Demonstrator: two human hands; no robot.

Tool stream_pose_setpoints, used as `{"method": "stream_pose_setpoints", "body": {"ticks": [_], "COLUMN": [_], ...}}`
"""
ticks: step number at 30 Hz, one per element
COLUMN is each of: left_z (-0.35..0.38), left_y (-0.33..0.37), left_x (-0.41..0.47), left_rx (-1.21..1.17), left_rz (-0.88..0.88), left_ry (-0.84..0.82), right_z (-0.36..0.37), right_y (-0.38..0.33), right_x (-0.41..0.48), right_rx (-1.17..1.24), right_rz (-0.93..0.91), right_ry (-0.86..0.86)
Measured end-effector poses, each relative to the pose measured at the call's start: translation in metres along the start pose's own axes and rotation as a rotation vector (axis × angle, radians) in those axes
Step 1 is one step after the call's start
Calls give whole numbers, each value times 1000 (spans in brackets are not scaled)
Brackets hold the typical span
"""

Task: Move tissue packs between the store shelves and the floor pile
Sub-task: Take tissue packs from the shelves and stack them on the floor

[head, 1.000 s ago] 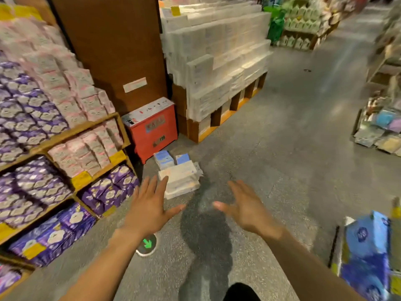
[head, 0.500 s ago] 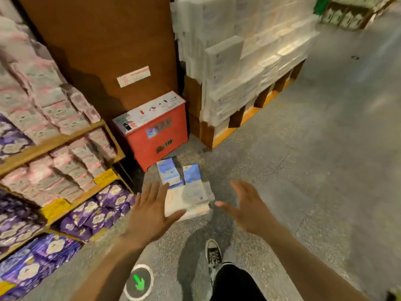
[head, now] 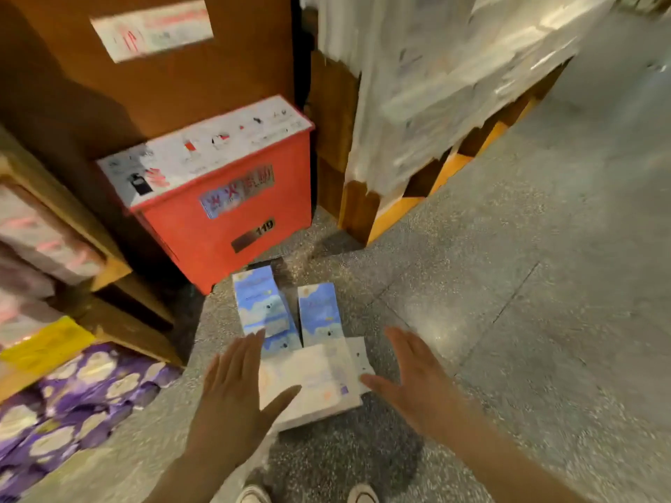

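A small pile of tissue packs lies on the grey floor. A white pack (head: 312,383) is on top at the front, and two blue packs (head: 259,303) (head: 319,310) stand just behind it. My left hand (head: 236,397) hovers at the white pack's left side with fingers spread, holding nothing. At the pack's right side my right hand (head: 417,383) is held out flat, also holding nothing. I cannot tell whether either hand touches the pack. To the left, store shelves (head: 109,270) carry pink-white packs and purple packs (head: 80,393).
A red box (head: 225,197) with a white lid stands against a brown panel right behind the pile. A wooden pallet (head: 392,212) stacked with wrapped white packs rises at the back right. Open grey floor (head: 544,303) stretches to the right. My shoes show at the bottom edge.
I have stepped and leaned closer to the floor pile, which now fills the middle of the view. Both hands have come down to either side of the white pack, still spread.
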State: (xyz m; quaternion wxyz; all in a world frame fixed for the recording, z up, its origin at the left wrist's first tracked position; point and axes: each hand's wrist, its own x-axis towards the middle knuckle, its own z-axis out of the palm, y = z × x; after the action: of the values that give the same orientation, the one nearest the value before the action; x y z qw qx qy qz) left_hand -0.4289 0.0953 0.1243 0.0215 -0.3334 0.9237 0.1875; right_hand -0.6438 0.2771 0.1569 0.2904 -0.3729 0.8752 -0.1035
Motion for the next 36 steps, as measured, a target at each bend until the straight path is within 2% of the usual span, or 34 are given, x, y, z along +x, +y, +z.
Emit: {"method": "stream_pose_setpoints", "body": {"ticks": [9, 12, 16, 20, 24, 30, 36], "left_z": [238, 282, 313, 319, 310, 271, 143], "left_y": [-142, -173, -197, -210, -199, -170, -135], "left_x": [96, 109, 119, 118, 114, 124, 102], "left_rx": [15, 8, 5, -123, -521, -628, -711], "left_rz": [-31, -73, -158, -418, -684, -748, -823], "left_ry": [-22, -31, -21, 30, -22, 21, 181], "right_z": [200, 239, 277, 297, 307, 273, 136], "right_y": [80, 90, 103, 112, 120, 100, 28], "right_x": [180, 214, 251, 275, 278, 262, 205], "right_rx": [9, 19, 91, 317, 392, 519, 552], "right_rz": [50, 39, 113, 240, 195, 268, 207], "right_ry": [-16, -30, -71, -69, -64, -21, 146]}}
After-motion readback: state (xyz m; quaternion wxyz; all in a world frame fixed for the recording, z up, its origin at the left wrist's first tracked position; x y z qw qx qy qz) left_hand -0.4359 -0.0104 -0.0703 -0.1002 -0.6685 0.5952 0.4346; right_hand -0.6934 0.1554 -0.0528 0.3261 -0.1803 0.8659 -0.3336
